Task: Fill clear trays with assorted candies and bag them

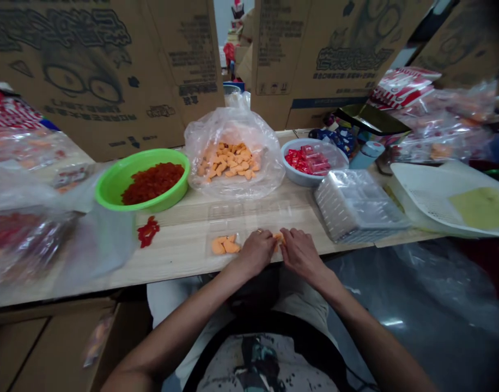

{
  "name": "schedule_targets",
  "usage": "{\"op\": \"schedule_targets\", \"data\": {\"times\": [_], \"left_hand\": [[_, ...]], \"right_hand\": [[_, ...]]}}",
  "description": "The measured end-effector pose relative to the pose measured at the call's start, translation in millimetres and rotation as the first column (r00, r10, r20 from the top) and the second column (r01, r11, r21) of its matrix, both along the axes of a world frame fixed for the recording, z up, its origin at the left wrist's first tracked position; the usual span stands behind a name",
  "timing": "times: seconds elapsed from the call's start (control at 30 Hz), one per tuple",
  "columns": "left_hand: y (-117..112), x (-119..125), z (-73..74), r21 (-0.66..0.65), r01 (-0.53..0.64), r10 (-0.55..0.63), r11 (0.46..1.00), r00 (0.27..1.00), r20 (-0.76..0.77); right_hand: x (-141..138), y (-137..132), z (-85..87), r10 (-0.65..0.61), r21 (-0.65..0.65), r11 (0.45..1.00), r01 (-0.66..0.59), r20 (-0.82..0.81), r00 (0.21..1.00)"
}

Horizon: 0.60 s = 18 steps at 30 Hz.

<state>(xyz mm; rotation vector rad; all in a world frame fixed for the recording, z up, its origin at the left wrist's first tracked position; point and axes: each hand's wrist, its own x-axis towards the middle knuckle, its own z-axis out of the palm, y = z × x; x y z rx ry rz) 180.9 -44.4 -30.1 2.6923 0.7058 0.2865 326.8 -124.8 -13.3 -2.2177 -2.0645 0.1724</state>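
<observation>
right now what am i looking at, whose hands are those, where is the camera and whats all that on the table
No machine here: a person works with bare hands. The one camera sits on their head and looks down, so the arms enter from the bottom. The left hand and right hand meet at a small orange piece over a clear tray on the wooden table; which hand grips it is unclear. More orange pieces lie in the tray. Behind stand a green bowl of red pieces, a plastic bag full of orange bits, a blue bowl of red packets and a stack of clear trays.
</observation>
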Motion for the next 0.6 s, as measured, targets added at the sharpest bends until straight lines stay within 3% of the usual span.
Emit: {"op": "schedule_targets", "data": {"times": [0.17, 0.3, 0.37, 0.43, 0.53, 0.6], "left_hand": [[-5, 0, -8.3, 0.064, -0.030, 0.031, 0.997, 0.999, -0.011], [-10, -1, -19.8, 0.103, -0.063, 0.064, 0.993, 0.998, -0.002], [-13, -1, -24.8, 0.100, -0.068, 0.068, 0.993, 0.998, 0.003], [-14, -2, -24.8, 0.076, -0.054, 0.053, 0.996, 0.998, 0.019], [3, -19, -8.0, 0.019, -0.052, 0.050, 0.998, 0.993, 0.107], [37, -46, 16.6, -0.005, -0.157, 0.155, 0.988, 0.970, 0.189]], "right_hand": [[-5, 12, -9.3, -0.093, -0.015, 0.995, 0.094, 0.066, 0.993], [10, 22, -35.3, -0.242, -0.027, 0.970, 0.241, -0.191, 0.951], [18, 23, -47.5, -0.244, 0.020, 0.964, 0.264, -0.315, 0.917], [23, 21, -53.4, -0.211, 0.114, 0.962, 0.246, -0.257, 0.943], [23, 14, -51.1, -0.152, 0.217, 0.965, 0.145, 0.013, 0.988], [21, 10, -47.3, -0.090, 0.238, 0.969, 0.065, 0.097, 0.991]]}}
